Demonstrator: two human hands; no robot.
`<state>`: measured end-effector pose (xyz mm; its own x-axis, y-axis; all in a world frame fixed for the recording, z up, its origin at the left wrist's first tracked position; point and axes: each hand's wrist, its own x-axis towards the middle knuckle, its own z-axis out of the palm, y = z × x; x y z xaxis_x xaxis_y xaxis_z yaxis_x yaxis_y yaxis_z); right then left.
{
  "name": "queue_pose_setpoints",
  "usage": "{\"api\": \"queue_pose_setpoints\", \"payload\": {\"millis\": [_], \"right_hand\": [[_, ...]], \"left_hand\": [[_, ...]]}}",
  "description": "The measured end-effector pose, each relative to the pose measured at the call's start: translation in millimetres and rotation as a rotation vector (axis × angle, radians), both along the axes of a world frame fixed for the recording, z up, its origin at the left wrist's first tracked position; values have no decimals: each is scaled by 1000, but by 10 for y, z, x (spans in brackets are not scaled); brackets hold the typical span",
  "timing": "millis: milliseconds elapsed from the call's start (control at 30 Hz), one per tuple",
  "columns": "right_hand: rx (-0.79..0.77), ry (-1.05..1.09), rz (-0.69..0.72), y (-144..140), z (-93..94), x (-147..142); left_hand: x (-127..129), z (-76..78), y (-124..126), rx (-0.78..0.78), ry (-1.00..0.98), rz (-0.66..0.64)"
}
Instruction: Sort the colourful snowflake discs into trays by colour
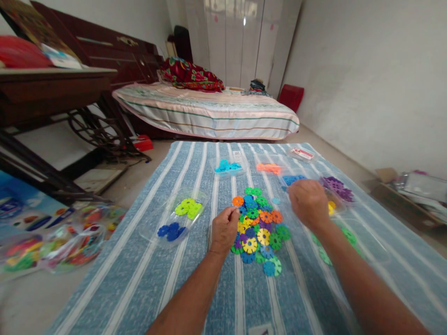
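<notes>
The left hand (224, 230), fingertips pinched together, is beside the pile of discs (263, 236) between the hands; the right hand (309, 202), curled closed, is near clear tubs (372, 239). Any held disc cannot be made out. Colour sorting seems in hand; the next move calls for a matching tub.

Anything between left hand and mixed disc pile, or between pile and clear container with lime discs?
Nothing visible between the left hand and the pile; it is at the pile's left edge. Between pile and container, the hand itself is partly in the way, with striped cloth around it.
</notes>
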<state>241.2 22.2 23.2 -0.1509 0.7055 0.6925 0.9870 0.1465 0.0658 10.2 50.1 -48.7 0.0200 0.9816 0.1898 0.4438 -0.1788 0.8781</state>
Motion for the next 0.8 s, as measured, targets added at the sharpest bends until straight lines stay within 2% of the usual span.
{"api": "queue_pose_setpoints", "payload": {"millis": [67,133,200,300,400,500,600,800], "right_hand": [[38,12,-133,140,90,162],[34,51,-139,162,91,192],[-45,98,-18,61,6,87],[-243,148,247,-232,-207,-198],[-343,143,337,-518,-413,-433],[-374,149,258,-673,-545,-538],[-376,168,182,-705,-614,-584],[-333,150,148,-676,-706,-690]], "left_hand": [[0,3,-4,-1,3,1],[-2,1,-8,1,15,2],[-5,-6,-11,2,21,2],[-8,-18,-11,-5,14,1],[-6,-21,-10,-9,7,1],[-1,-18,-10,-17,5,3],[1,-16,-10,-18,-4,-1],[-5,-17,-12,4,18,-1]]}}
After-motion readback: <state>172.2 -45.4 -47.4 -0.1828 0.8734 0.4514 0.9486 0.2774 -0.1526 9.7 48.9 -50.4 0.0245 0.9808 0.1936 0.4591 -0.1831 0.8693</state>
